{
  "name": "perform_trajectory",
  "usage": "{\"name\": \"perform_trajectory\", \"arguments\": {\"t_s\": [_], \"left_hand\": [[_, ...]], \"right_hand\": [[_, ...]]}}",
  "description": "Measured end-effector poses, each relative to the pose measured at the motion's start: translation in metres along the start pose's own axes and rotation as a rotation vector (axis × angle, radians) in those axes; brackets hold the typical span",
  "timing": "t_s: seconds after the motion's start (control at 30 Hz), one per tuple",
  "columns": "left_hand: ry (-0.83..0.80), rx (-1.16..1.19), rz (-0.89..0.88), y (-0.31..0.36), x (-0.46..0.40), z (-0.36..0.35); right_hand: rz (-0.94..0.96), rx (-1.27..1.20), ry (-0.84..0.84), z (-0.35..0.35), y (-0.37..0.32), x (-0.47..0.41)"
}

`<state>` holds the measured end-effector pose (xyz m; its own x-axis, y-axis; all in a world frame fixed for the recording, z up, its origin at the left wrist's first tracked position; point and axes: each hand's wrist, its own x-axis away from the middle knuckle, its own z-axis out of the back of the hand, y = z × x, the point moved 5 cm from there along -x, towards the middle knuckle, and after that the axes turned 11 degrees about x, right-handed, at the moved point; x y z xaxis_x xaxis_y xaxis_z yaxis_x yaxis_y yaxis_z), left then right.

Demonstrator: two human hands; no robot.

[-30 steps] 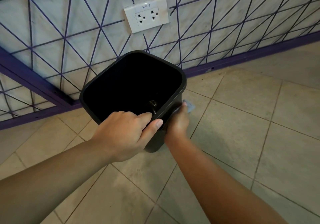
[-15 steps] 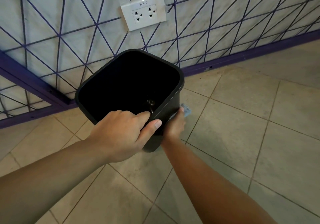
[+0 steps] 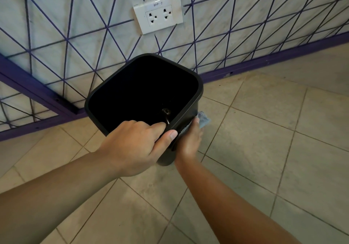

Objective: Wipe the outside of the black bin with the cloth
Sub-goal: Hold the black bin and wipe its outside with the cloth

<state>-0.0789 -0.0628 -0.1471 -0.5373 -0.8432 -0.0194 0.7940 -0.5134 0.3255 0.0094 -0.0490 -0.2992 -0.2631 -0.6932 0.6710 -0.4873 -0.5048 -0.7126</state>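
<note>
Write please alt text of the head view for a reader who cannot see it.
A person's left hand grips the near rim of a black bin, while the right hand presses a blue cloth against its outer side. Behind is a wall socket above a tiled floor.

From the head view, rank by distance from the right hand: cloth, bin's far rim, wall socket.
1. cloth: under the right hand, against the black bin.
2. far rim: across the opening, wall side.
3. wall socket: up on the wall.
</note>
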Motion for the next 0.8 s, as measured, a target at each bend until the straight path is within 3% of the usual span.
{"name": "perform_trajectory", "arguments": {"t_s": [0.13, 0.3, 0.43, 0.57, 0.7, 0.8], "left_hand": [[-0.008, 0.025, 0.01, -0.001, 0.001, -0.001], [-0.003, 0.035, 0.007, -0.003, 0.0, -0.002], [-0.011, 0.049, 0.001, -0.003, 0.0, -0.002], [-0.004, 0.045, -0.007, -0.004, 0.0, -0.002], [-0.005, 0.042, -0.005, -0.004, 0.0, -0.002], [-0.006, 0.059, 0.014, -0.006, -0.001, -0.002]], "right_hand": [[-0.123, -0.044, 0.036, 0.005, -0.001, -0.019], [-0.018, -0.007, 0.024, 0.001, 0.0, -0.009], [-0.107, -0.03, 0.017, 0.005, 0.0, -0.025], [0.024, 0.005, 0.003, 0.002, 0.002, -0.008], [-0.079, -0.036, 0.036, 0.007, 0.001, -0.026], [0.029, 0.037, -0.046, 0.002, -0.003, -0.013]]}}
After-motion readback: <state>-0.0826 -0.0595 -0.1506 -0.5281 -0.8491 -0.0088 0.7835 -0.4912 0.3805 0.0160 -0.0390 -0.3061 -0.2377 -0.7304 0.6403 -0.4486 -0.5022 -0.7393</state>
